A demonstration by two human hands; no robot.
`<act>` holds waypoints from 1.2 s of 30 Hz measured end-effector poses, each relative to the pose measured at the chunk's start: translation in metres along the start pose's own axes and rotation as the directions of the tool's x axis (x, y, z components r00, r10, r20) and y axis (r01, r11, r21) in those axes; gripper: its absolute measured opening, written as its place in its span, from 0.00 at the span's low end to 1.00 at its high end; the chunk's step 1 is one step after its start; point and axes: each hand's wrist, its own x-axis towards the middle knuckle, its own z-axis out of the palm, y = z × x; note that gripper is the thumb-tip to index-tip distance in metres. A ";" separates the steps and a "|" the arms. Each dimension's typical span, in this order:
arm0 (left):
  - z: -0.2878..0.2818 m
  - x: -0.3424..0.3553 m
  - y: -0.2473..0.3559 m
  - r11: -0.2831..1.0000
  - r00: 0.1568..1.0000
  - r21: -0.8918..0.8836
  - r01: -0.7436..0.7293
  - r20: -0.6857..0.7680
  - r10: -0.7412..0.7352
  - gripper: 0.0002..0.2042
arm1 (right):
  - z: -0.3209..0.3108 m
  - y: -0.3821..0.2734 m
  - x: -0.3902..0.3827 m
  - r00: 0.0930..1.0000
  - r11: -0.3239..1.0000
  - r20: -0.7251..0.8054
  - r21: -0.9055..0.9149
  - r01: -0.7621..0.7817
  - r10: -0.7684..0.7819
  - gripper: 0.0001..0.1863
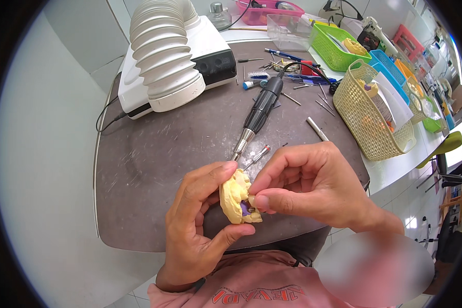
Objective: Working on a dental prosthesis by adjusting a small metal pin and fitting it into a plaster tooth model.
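My left hand [197, 215] grips a yellow plaster dental model [233, 197] between thumb and fingers, above the near part of the bench. A purple patch [245, 208] shows in the gap of its tooth row. At that gap, my right hand [313, 185] pinches a small tooth-coloured piece [252, 201], which looks like a dental crown, between thumb and index finger. The fingertips partly cover it, so I cannot tell whether it is seated. Just beyond the model lie a black and silver handpiece [262, 108] with a cord and a small screwdriver-like tool [257, 156].
A white machine [210, 36] with a ribbed hose [164, 56] stands at the back left of the dark bench mat [149, 179]. Burs, brushes and pens [287, 66] lie scattered at the back. Baskets, one beige [367, 113] and one green [333, 49], line the right.
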 end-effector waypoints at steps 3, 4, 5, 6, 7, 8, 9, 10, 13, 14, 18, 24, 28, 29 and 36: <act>-0.001 0.000 0.000 0.999 1.000 0.040 -0.022 -0.009 0.023 0.35 | 0.003 0.000 0.000 0.999 0.998 -0.025 -0.056 0.029 -0.030 0.09; -0.001 0.000 -0.001 0.997 0.999 0.068 -0.037 -0.014 0.038 0.35 | 0.003 -0.002 0.000 0.999 0.998 -0.023 -0.055 0.028 -0.029 0.09; -0.002 0.000 -0.001 0.997 0.999 0.070 -0.036 -0.015 0.037 0.35 | 0.004 -0.004 0.000 0.999 0.997 -0.036 -0.076 0.008 -0.011 0.09; -0.003 -0.001 -0.001 0.995 0.999 0.090 -0.038 -0.021 0.040 0.35 | 0.004 -0.005 0.001 0.999 0.995 -0.048 -0.097 -0.012 0.007 0.09; -0.003 0.000 -0.002 0.993 0.999 0.106 -0.043 -0.022 0.045 0.35 | 0.004 -0.003 0.001 0.999 0.995 -0.051 -0.098 -0.013 0.008 0.09; -0.003 0.000 -0.003 0.994 0.999 0.105 -0.043 -0.021 0.045 0.35 | 0.003 0.001 0.001 0.998 0.992 -0.041 -0.118 0.040 -0.045 0.08; -0.002 0.000 -0.004 0.993 0.998 0.106 -0.049 -0.022 0.052 0.34 | 0.003 0.003 0.000 0.995 0.986 -0.030 -0.138 0.092 -0.097 0.07; -0.002 0.000 -0.004 0.992 0.998 0.110 -0.054 -0.025 0.057 0.34 | 0.004 0.004 0.000 0.995 0.986 -0.029 -0.137 0.092 -0.097 0.07; 0.000 0.001 -0.002 0.995 0.998 0.090 -0.046 -0.043 0.050 0.34 | 0.006 0.006 0.001 0.990 0.979 -0.044 -0.160 0.127 -0.135 0.08; 0.000 0.000 -0.003 0.995 0.998 0.093 -0.045 -0.045 0.050 0.34 | 0.006 0.008 0.001 0.990 0.982 -0.055 -0.146 0.120 -0.129 0.08; -0.001 0.000 -0.004 0.990 0.997 0.132 -0.048 -0.057 0.056 0.34 | 0.006 0.009 0.000 0.994 0.986 -0.070 -0.150 0.070 -0.081 0.08; -0.002 0.000 -0.003 0.982 0.996 0.180 -0.059 -0.057 0.070 0.34 | 0.008 0.010 -0.002 0.987 0.979 -0.084 -0.162 0.122 -0.137 0.09; -0.001 0.000 -0.005 0.978 0.992 0.190 -0.091 -0.065 0.105 0.34 | 0.008 0.008 -0.001 0.990 0.986 -0.088 -0.135 0.101 -0.114 0.09; -0.001 0.000 -0.005 0.977 0.992 0.192 -0.090 -0.066 0.104 0.34 | 0.006 0.006 0.000 0.996 0.994 -0.081 -0.102 0.035 -0.044 0.09; 0.000 0.000 0.000 0.973 0.992 0.219 -0.072 -0.083 0.092 0.36 | 0.005 0.007 -0.001 0.988 0.975 -0.072 -0.188 0.123 -0.138 0.08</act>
